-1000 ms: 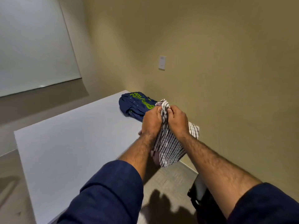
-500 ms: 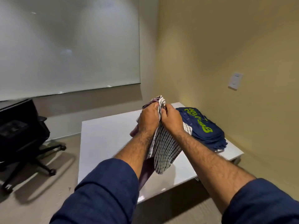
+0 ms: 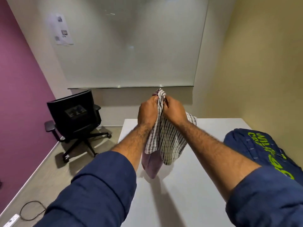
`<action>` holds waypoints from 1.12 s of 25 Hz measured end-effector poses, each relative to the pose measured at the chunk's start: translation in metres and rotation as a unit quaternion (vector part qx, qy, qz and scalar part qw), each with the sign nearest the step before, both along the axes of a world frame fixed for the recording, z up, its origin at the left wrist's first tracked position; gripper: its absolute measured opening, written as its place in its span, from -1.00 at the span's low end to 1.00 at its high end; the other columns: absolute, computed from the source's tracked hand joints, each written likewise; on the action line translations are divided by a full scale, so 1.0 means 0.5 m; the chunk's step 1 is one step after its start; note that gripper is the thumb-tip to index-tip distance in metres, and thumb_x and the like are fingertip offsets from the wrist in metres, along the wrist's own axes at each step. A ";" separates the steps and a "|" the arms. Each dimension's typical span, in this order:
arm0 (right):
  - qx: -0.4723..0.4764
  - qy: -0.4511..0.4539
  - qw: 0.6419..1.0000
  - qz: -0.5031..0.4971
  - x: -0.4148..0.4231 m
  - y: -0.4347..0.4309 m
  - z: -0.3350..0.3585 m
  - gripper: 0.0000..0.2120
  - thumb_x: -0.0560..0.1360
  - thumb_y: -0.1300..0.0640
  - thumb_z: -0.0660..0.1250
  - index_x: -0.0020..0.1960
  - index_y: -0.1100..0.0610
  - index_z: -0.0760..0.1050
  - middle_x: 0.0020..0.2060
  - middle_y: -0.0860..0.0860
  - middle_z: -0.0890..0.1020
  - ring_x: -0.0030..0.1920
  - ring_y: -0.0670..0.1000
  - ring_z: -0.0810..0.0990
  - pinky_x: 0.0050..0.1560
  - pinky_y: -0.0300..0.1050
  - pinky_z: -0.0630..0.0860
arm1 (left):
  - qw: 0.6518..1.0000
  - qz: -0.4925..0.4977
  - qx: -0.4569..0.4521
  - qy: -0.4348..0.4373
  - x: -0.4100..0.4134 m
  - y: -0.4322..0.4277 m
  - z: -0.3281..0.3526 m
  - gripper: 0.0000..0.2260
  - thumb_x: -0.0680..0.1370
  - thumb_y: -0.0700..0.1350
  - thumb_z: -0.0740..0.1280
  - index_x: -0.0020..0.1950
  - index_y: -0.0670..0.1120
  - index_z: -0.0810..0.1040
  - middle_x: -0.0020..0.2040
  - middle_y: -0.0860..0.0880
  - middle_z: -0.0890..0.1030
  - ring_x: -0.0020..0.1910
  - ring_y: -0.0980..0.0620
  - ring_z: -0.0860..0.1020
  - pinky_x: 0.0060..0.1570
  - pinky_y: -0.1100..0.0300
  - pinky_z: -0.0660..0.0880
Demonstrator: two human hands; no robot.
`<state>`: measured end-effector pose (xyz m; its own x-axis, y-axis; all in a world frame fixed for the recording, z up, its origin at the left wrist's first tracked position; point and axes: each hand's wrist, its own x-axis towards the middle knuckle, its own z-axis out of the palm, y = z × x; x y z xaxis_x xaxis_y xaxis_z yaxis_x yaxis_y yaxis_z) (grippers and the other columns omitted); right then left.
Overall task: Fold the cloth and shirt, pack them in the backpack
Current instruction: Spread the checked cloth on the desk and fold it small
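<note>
A white cloth with dark stripes hangs in the air over the white table. My left hand and my right hand grip its bunched top edge side by side. Behind and below the striped cloth hangs a mauve piece of fabric, its lower tip near the tabletop. A navy shirt with green lettering lies crumpled on the table at the right, partly hidden by my right forearm. No backpack shows in this view.
A black office chair stands on the floor left of the table. A power strip with a cable lies on the floor at bottom left. A whiteboard covers the far wall. The table's left edge runs near my left arm.
The view has swung left, so the table now lies straight ahead and the chair is in sight. Both hands still grip the cloth's top, now above the table's middle.
</note>
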<state>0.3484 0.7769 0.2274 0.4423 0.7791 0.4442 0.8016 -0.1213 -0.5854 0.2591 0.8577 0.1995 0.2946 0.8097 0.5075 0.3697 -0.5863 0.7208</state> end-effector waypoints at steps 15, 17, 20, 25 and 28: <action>-0.026 0.001 1.000 0.000 0.134 0.550 -0.098 -0.81 0.62 0.28 0.18 -0.09 0.02 0.39 -0.33 -0.10 0.45 -0.36 -0.10 0.38 -0.33 -0.14 0.32 | 0.999 0.022 -0.028 -0.021 0.139 0.530 -0.124 -0.71 0.73 0.02 0.13 0.05 -0.05 0.62 -0.16 -0.01 0.67 -0.20 0.00 0.64 -0.20 -0.02 0.63; -0.027 0.002 1.000 0.003 0.147 0.603 -0.113 -0.83 0.64 0.26 0.17 -0.05 0.03 0.42 -0.32 -0.11 0.44 -0.36 -0.10 0.38 -0.34 -0.15 0.33 | 0.999 0.022 -0.029 -0.017 0.155 0.579 -0.133 -0.70 0.73 0.01 0.13 0.06 -0.06 0.62 -0.14 -0.02 0.67 -0.19 0.00 0.64 -0.19 -0.01 0.64; -0.023 0.003 1.000 0.005 0.172 0.685 -0.146 -0.85 0.65 0.23 0.17 0.05 0.13 0.51 -0.29 -0.09 0.48 -0.33 -0.07 0.43 -0.30 -0.09 0.45 | 0.999 0.025 -0.034 -0.022 0.179 0.651 -0.159 -0.71 0.74 -0.02 0.14 0.10 -0.09 0.62 -0.11 -0.03 0.67 -0.17 0.02 0.64 -0.16 0.02 0.65; -0.027 -0.013 1.000 0.008 0.198 0.780 -0.220 -0.86 0.65 0.23 0.18 0.08 0.12 0.52 -0.26 -0.07 0.51 -0.27 -0.02 0.50 -0.19 0.02 0.57 | 0.999 0.036 -0.040 0.002 0.202 0.744 -0.223 -0.71 0.74 -0.02 0.13 0.14 -0.08 0.62 -0.10 -0.01 0.67 -0.15 0.05 0.64 -0.14 0.05 0.64; -0.009 -0.023 1.000 0.011 0.204 0.828 -0.229 -0.86 0.65 0.24 0.18 0.08 0.15 0.52 -0.25 -0.05 0.53 -0.25 -0.01 0.51 -0.17 0.02 0.57 | 0.998 0.042 -0.037 -0.006 0.213 0.793 -0.228 -0.71 0.74 -0.02 0.13 0.12 -0.08 0.62 -0.12 0.01 0.67 -0.18 0.07 0.64 -0.19 0.08 0.63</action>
